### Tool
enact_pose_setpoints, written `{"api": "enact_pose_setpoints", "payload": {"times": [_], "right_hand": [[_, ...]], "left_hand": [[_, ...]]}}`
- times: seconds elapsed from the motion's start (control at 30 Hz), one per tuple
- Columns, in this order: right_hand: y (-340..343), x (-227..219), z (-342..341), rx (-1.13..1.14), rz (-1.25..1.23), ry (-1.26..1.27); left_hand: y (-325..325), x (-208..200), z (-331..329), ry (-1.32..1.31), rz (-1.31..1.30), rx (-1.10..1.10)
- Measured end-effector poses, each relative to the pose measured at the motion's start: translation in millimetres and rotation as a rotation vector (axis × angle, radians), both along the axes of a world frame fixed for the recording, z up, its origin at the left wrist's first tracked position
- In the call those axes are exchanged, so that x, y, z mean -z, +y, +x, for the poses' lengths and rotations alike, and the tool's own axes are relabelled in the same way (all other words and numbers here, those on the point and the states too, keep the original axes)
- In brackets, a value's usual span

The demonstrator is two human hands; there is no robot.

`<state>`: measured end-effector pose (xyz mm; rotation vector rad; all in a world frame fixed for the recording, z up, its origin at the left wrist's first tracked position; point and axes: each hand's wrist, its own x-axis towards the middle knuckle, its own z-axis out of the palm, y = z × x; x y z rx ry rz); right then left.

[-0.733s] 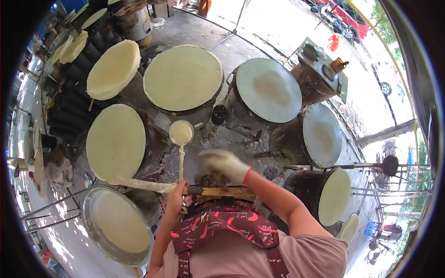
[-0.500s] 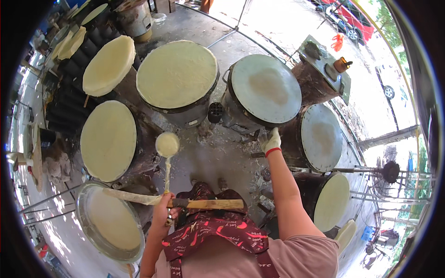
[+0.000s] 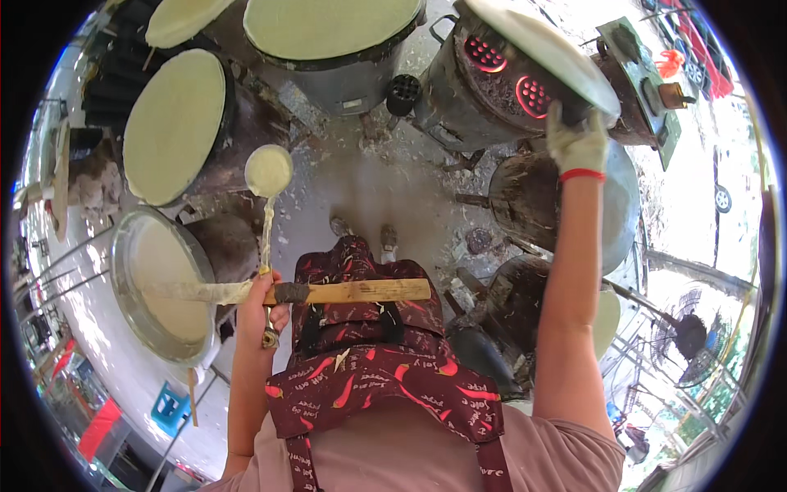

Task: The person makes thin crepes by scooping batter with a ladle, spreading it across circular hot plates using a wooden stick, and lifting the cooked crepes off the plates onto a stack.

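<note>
Grey floor (image 3: 344, 156), glowing stove (image 3: 463, 102) far right;
left fingers (image 3: 260, 293) clamped on ladle (image 3: 268, 170) and wooden paddle (image 3: 369, 291); gloved right fingers (image 3: 597, 125) at tilted plate (image 3: 561, 49), can't tell if gripping

Gloved right hand (image 3: 579, 148) has got a round plate (image 3: 553, 45) tipped up, red-hot briquettes (image 3: 534, 97) glowing underneath, and the left hand (image 3: 259, 310)'s gripping a ladle (image 3: 269, 170) plus a wood-handled paddle (image 3: 361, 292).

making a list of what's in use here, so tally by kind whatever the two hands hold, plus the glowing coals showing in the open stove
Ladle, in the left hand: 1
Wooden-handled scraper, in the same hand: 1
Tilted round plate, in the gloved right hand: 1
Glowing coals, showing in the open stove: 2
Total: 5
</note>
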<state>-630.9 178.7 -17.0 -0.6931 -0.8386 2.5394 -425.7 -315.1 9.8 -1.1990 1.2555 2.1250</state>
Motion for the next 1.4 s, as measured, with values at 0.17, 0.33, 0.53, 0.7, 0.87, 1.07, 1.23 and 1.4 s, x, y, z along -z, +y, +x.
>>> {"api": "enact_pose_setpoints", "payload": {"times": [0.17,0.33,0.53,0.7,0.87,1.07,1.23,1.4], "right_hand": [[37.2,-59.4,-45.1,0.101,-0.299,-0.103],[57.9,-57.0,-42.6,0.047,-0.365,-0.069],[21.3,-55.5,-23.5,0.062,-0.257,-0.137],[10.1,-6.3,6.1,-0.109,-0.139,0.034],[-23.1,80.3,34.5,-0.040,-0.144,-0.148],[-35.7,147.0,35.8,0.015,-0.173,-0.207],[-34.7,161.4,37.5,0.033,-0.214,-0.281],[-36.2,165.6,39.4,0.024,-0.217,-0.287]], "left_hand": [[18.3,5.2,12.1,-0.058,0.054,-0.053],[29.8,0.5,24.4,-0.066,0.044,-0.059],[34.9,-1.4,25.5,-0.012,0.067,-0.082],[39.3,-3.9,23.7,0.003,0.029,-0.124],[39.7,-2.9,24.4,0.006,0.052,-0.124],[37.8,-11.4,16.1,0.002,0.014,-0.127],[39.0,-12.3,2.3,0.026,-0.030,-0.131],[46.9,-19.9,-10.3,0.044,-0.032,-0.087]]}}
